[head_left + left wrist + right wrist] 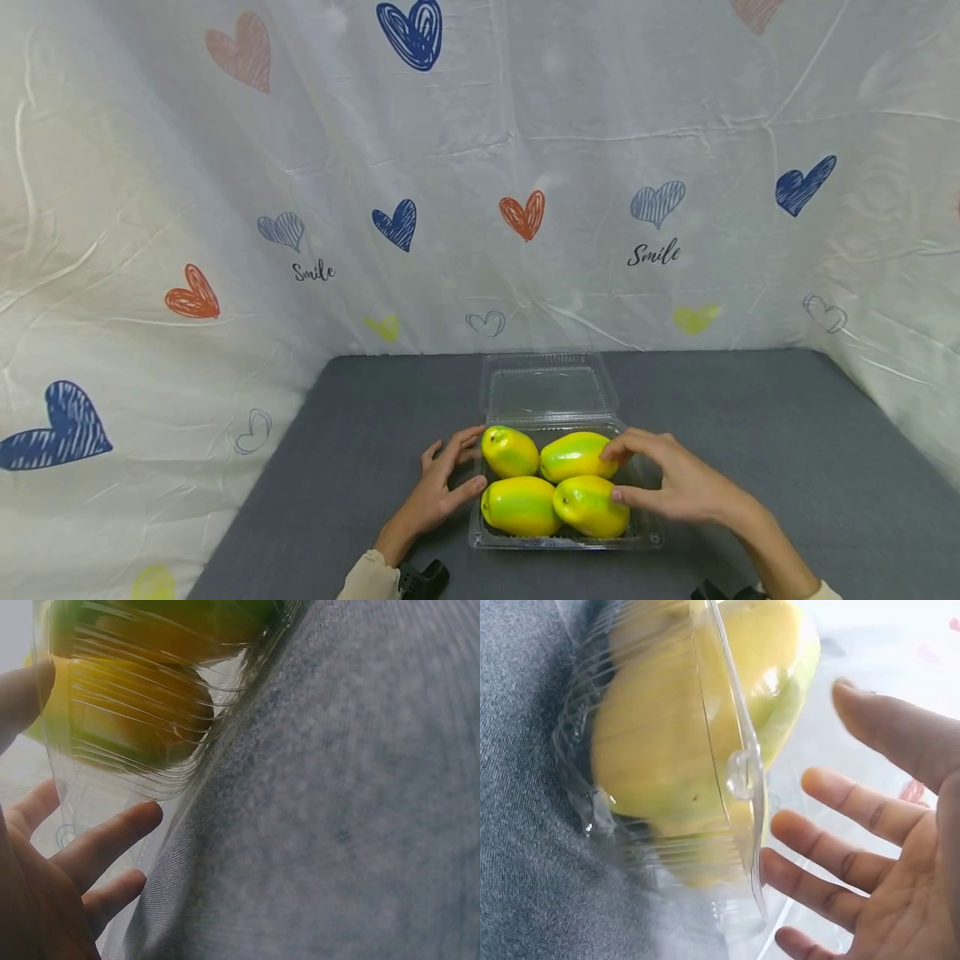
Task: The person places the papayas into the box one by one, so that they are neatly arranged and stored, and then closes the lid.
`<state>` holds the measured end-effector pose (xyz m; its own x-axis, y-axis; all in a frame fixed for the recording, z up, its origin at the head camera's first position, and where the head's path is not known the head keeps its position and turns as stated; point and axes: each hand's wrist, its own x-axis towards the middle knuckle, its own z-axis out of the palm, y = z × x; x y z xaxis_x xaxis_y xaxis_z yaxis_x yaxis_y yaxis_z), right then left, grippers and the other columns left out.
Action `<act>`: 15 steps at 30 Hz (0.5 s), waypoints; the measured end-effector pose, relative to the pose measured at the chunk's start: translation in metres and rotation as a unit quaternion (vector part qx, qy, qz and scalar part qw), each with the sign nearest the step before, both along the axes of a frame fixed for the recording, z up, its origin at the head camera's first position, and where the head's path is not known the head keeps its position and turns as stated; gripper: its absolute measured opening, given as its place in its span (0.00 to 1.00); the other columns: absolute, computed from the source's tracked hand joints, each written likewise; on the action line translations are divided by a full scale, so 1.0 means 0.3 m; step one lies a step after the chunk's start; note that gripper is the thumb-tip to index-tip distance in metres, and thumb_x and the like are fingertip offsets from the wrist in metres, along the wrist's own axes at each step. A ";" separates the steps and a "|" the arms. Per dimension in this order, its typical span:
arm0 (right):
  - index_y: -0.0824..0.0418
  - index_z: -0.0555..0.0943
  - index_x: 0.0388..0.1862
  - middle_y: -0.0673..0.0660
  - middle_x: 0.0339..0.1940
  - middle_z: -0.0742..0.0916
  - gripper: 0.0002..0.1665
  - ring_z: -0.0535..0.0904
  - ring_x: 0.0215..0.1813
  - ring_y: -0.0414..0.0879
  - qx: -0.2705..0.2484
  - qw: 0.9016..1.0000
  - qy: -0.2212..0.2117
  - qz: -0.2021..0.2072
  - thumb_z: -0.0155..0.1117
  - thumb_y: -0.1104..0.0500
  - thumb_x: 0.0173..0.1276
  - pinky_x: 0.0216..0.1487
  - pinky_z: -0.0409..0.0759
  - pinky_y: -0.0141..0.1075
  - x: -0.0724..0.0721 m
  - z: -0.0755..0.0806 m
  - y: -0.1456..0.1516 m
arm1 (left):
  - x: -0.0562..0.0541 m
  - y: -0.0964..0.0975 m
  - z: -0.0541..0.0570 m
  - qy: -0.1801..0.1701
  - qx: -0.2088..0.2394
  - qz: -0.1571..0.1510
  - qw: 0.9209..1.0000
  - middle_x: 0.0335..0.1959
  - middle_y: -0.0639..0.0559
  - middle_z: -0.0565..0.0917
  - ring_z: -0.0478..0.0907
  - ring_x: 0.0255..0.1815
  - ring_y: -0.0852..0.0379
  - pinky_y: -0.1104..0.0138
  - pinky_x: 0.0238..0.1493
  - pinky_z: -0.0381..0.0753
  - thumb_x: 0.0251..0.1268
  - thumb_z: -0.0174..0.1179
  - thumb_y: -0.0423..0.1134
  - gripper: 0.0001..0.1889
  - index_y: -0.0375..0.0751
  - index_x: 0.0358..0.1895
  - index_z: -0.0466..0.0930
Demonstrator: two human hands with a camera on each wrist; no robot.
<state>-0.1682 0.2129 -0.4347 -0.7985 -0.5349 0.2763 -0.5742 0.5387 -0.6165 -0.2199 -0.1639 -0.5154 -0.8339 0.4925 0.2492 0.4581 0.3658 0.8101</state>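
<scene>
In the head view, several yellow-green fruits that look like mangoes (520,506) lie two by two in a clear plastic clamshell box (645,543). Its lid (551,392) is folded back, away from me. My left hand (435,492) is at the box's left side with fingers spread, thumb and fingertips right at the rim. In the left wrist view those fingers (112,840) reach along the ribbed wall. Over the right side is my right hand (675,479), overlapping the right-hand fruits. The right wrist view shows its fingers (840,862) apart and nearly straight beside the box rim.
Dark grey cloth (375,417) covers the table under the box. Behind it hangs a white curtain (450,150) printed with hearts and the word Smile, and it also closes in both sides. Dark straps (423,579) sit at the wrists.
</scene>
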 end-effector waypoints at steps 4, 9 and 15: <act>0.45 0.82 0.54 0.40 0.49 0.85 0.17 0.79 0.52 0.41 -0.010 0.999 0.009 -0.029 0.72 0.48 0.68 0.56 0.68 0.63 -0.005 -0.003 0.003 | 0.000 -0.001 0.004 0.005 -0.002 0.001 1.000 0.75 0.51 0.71 0.78 0.67 0.55 0.32 0.69 0.33 0.75 0.58 0.43 0.34 0.59 0.80 0.56; 0.45 0.84 0.55 0.40 0.55 0.84 0.17 0.78 0.58 0.40 -0.022 0.998 0.028 -0.059 0.71 0.51 0.69 0.56 0.72 0.65 -0.013 -0.011 0.008 | 0.000 0.000 0.001 0.013 0.002 -0.006 1.000 0.75 0.50 0.71 0.78 0.67 0.53 0.30 0.67 0.32 0.75 0.58 0.42 0.34 0.58 0.80 0.56; 0.47 0.83 0.59 0.45 0.57 0.85 0.18 0.76 0.62 0.45 -0.044 0.995 0.046 -0.083 0.67 0.56 0.72 0.57 0.68 0.70 -0.030 -0.025 0.023 | 0.003 0.002 0.003 0.001 0.000 -0.002 1.000 0.76 0.52 0.69 0.78 0.67 0.55 0.33 0.69 0.32 0.75 0.58 0.42 0.34 0.57 0.80 0.56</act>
<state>-0.1772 0.2199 -0.4421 -0.8430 -0.3684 0.3919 -0.5379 0.5780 -0.6137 -0.2189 -0.1634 -0.5144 -0.8317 0.4956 0.2504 0.4607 0.3642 0.8094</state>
